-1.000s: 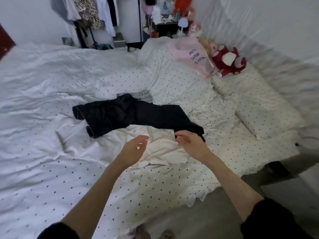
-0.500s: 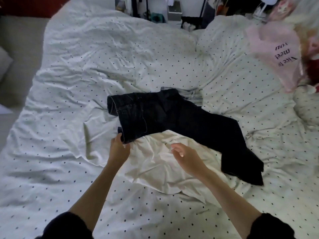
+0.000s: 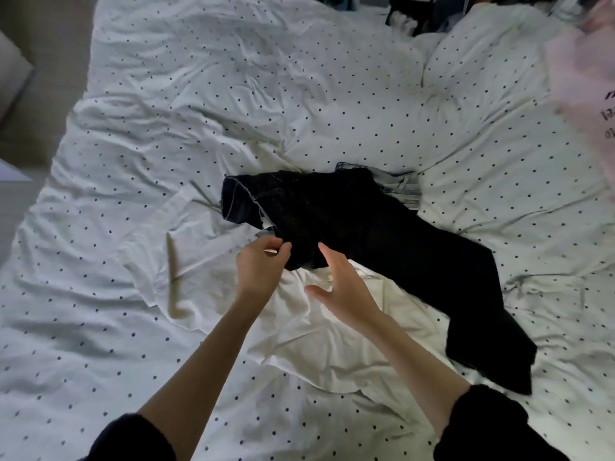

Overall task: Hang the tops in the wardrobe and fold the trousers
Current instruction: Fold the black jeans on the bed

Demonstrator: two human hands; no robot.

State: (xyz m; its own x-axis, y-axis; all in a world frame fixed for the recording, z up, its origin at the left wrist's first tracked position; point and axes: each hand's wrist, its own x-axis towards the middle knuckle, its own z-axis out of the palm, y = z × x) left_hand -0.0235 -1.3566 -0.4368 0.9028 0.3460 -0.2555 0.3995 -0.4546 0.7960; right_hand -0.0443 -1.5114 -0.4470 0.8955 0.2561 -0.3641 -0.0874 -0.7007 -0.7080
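Dark trousers (image 3: 382,237) lie across the middle of the bed, waistband at the left, legs running down to the right. My left hand (image 3: 263,264) pinches the near edge of the waistband. My right hand (image 3: 342,284) hovers just beside it with straight, spread fingers, its fingertips at the trousers' near edge. A plain white garment (image 3: 319,324) lies crumpled under the trousers and beneath both hands. A grey striped garment (image 3: 399,188) pokes out from behind the trousers.
The bed is covered by a white dotted duvet (image 3: 166,128). A pink garment with lettering (image 3: 585,88) lies at the right edge. Dark clutter (image 3: 419,11) stands beyond the bed's far side. Floor shows at the far left (image 3: 20,134).
The view has tilted down and closed in on the bed. My left hand moved from the trousers' left edge to the waistband's near edge; my right hand rose toward the trousers.
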